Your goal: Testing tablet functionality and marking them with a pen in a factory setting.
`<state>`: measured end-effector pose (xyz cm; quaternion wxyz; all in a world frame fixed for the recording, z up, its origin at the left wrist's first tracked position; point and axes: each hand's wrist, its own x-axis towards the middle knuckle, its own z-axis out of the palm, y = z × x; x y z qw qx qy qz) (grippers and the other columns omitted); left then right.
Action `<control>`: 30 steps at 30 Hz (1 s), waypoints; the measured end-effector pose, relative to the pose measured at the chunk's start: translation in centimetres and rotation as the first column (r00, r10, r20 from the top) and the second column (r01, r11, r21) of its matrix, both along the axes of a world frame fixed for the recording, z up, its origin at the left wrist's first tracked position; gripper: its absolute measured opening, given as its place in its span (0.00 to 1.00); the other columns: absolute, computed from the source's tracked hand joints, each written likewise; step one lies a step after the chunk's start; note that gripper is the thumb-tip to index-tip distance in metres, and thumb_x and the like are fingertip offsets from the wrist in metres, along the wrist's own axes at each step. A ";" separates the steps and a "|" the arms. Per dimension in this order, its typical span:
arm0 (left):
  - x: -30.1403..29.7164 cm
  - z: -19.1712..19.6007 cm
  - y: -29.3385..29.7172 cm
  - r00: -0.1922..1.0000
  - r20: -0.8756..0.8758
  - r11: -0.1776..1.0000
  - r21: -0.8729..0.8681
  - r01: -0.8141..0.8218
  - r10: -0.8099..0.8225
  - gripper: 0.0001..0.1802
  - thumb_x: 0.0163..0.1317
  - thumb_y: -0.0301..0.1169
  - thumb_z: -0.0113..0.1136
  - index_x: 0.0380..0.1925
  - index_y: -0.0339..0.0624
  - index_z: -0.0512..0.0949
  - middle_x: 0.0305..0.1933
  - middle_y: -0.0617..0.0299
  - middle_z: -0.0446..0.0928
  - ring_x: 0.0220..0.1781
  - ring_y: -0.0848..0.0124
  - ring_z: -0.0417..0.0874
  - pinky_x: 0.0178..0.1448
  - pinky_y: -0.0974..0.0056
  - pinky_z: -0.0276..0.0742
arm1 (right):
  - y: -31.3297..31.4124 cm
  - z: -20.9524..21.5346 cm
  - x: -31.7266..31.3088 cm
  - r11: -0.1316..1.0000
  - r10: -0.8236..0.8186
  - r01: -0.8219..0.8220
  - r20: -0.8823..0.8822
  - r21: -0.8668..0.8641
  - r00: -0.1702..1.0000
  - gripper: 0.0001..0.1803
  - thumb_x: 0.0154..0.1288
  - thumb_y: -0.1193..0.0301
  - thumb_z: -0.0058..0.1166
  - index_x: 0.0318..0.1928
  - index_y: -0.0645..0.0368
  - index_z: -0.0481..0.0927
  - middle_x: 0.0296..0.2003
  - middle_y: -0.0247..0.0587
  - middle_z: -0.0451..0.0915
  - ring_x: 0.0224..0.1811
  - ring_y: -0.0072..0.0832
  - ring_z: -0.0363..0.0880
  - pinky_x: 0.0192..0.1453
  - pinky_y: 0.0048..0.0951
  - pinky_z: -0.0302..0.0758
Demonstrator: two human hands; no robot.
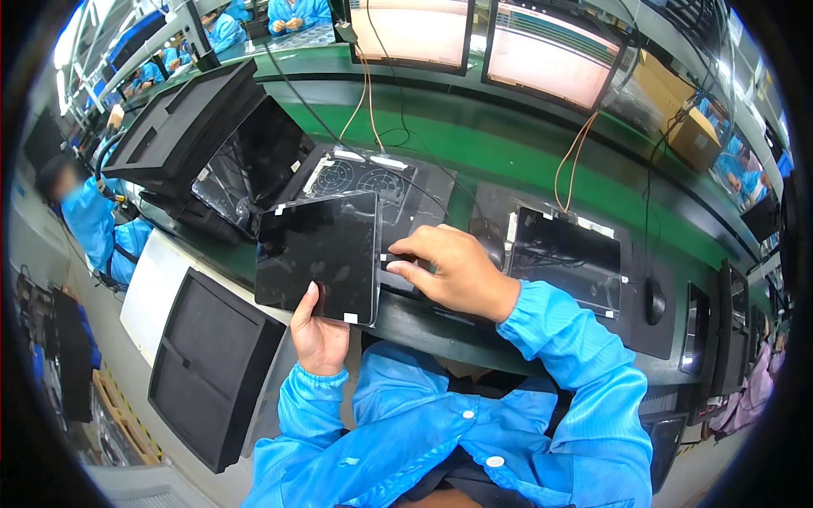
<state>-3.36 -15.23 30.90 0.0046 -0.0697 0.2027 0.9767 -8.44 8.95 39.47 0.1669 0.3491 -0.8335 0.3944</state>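
My left hand grips a black glass-fronted tablet by its lower edge, thumb on the screen. The tablet is raised and tilted, with small white tabs at its edges. At its right edge, my right hand pinches a small dark plug-like piece with a light tip; the fingers partly hide it. Behind the tablet lies a dark pad with circle patterns and white strips. Another tablet lies on the bench to the right, beyond my right forearm.
Black foam trays are stacked at left, with a dark screen panel leaning there. Another black tray stands lower left. Two monitors stand behind hanging cables. A mouse sits at right. A co-worker in blue is at far left.
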 end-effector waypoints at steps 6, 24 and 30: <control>0.4 0.1 0.7 1.000 -0.007 1.000 -0.015 -0.004 0.003 0.17 0.76 0.30 0.57 0.60 0.37 0.80 0.63 0.54 0.84 0.67 0.58 0.82 0.75 0.50 0.75 | 0.0 -0.6 0.4 0.999 -0.029 0.028 0.012 0.018 1.000 0.12 0.67 0.64 0.68 0.45 0.58 0.87 0.38 0.44 0.86 0.41 0.45 0.85 0.47 0.43 0.80; -2.9 0.8 1.3 0.980 -0.026 0.964 -0.191 0.186 -0.195 0.20 0.76 0.31 0.56 0.64 0.34 0.75 0.65 0.50 0.80 0.67 0.56 0.81 0.75 0.48 0.74 | 2.0 -0.5 -0.8 0.988 -0.068 0.058 0.066 0.146 0.996 0.14 0.69 0.63 0.65 0.42 0.62 0.85 0.38 0.49 0.86 0.42 0.50 0.85 0.50 0.48 0.80; -10.9 0.1 1.8 0.927 0.065 0.899 -0.225 0.375 -0.370 0.14 0.76 0.31 0.60 0.55 0.34 0.80 0.58 0.54 0.84 0.61 0.60 0.85 0.71 0.50 0.76 | 1.6 -0.6 -2.1 0.898 -0.281 0.266 -0.008 0.350 0.960 0.45 0.59 0.37 0.68 0.61 0.63 0.80 0.55 0.56 0.81 0.59 0.50 0.79 0.77 0.58 0.60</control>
